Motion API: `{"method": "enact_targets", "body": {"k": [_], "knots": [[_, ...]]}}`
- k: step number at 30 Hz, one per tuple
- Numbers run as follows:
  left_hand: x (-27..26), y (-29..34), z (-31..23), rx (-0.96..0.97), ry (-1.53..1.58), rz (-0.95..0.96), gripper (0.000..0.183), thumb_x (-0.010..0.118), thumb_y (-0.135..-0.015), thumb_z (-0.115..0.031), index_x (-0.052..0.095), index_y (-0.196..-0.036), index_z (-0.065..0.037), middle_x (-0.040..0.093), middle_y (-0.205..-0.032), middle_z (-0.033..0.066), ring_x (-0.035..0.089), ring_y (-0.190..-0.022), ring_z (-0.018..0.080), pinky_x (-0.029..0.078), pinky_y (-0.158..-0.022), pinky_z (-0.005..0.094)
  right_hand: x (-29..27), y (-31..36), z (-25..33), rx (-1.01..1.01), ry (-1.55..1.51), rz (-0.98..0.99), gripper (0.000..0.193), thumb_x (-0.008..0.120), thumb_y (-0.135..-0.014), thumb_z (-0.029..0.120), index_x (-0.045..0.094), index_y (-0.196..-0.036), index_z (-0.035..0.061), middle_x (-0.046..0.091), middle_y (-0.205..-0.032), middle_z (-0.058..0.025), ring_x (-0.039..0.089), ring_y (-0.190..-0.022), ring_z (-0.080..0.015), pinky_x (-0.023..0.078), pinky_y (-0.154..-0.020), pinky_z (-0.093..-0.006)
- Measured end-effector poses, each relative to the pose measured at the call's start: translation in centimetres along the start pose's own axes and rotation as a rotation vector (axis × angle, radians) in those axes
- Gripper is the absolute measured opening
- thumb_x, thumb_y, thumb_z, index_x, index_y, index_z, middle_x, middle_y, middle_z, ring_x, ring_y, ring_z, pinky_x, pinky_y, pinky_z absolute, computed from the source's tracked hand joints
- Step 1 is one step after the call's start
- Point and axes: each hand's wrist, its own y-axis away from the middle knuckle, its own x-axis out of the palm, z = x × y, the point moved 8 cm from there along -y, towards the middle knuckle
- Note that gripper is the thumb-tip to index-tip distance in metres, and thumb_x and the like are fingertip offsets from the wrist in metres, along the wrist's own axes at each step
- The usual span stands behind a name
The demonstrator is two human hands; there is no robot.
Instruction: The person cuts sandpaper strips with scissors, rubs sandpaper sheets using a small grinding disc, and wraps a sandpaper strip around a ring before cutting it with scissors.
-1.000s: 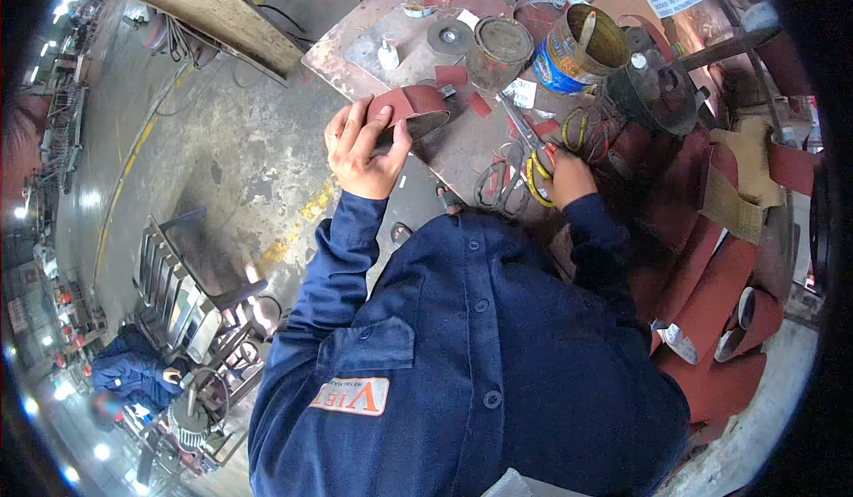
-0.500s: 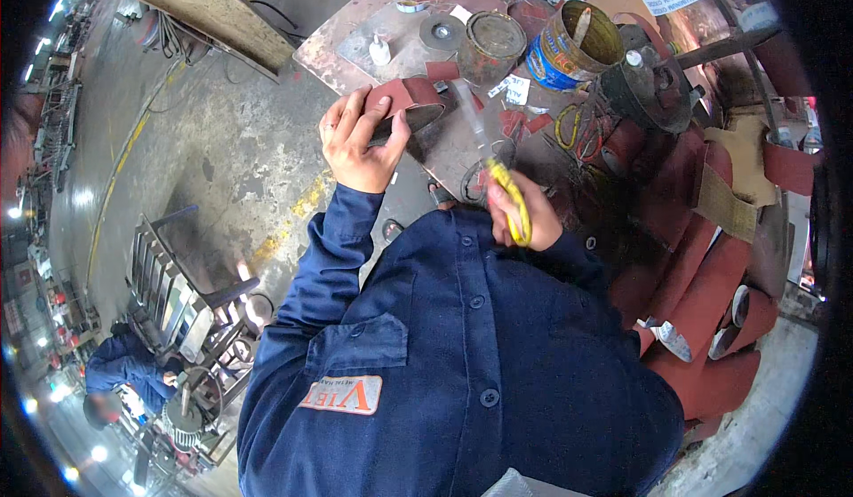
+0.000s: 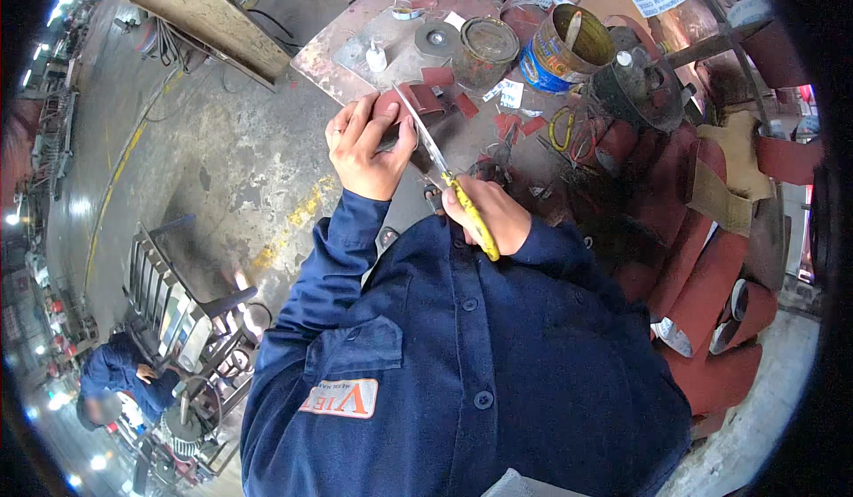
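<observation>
My left hand (image 3: 369,149) is closed on a strip of red-brown abrasive cloth (image 3: 386,104) at the table's near left corner, thumb on one side and fingers over the other. In my right hand (image 3: 498,213), close to my shirt front, are yellow-handled scissors (image 3: 474,214). Their long metal blade crosses the strip just beyond my left thumb, its tip pointing up and left. My fingers hide part of the scissors' handle. Beyond the blade lie small offcuts (image 3: 436,76) of the same cloth.
On the cluttered table (image 3: 333,39) stand a small white bottle (image 3: 377,56), a grinding disc (image 3: 437,39), a dirty can (image 3: 487,42) and a blue-yellow tin (image 3: 539,59). Rolls of red abrasive cloth (image 3: 697,293) lie at right. A co-worker (image 3: 124,373) sits at lower left by a metal rack (image 3: 169,284).
My right hand has moved left, bringing the scissors from beside the cloth strip onto it. My left hand still holds the strip, now turned slightly and partly covered by the blade.
</observation>
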Motion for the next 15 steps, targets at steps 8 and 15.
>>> {"method": "enact_targets", "body": {"k": [8,15], "knots": [[0.1,0.2,-0.8,0.033,0.013,0.053,0.021,0.076,-0.068,-0.007,0.072,-0.088,-0.005,0.067,-0.102,0.0128,0.063,-0.093,0.0276,0.045,-0.086,0.0354,-0.2,-0.5,-1.0,-0.043,0.156,-0.198,0.053,0.049,-0.093,0.05,0.051,-0.087,-0.0028,0.059,-0.075,-0.0285,0.059,-0.077,-0.048,0.046,-0.066,-0.05],[0.4,0.3,-1.3,0.057,0.004,0.093,0.021,0.076,-0.069,-0.007,0.072,-0.089,-0.005,0.067,-0.105,0.0126,0.062,-0.094,0.0282,0.044,-0.087,0.0352,0.0,-0.7,-1.0,-0.148,0.165,-0.24,0.04,0.048,-0.097,0.037,0.047,-0.086,-0.0018,0.055,-0.067,-0.023,0.058,-0.069,-0.0451,0.044,-0.059,-0.0469]]}}
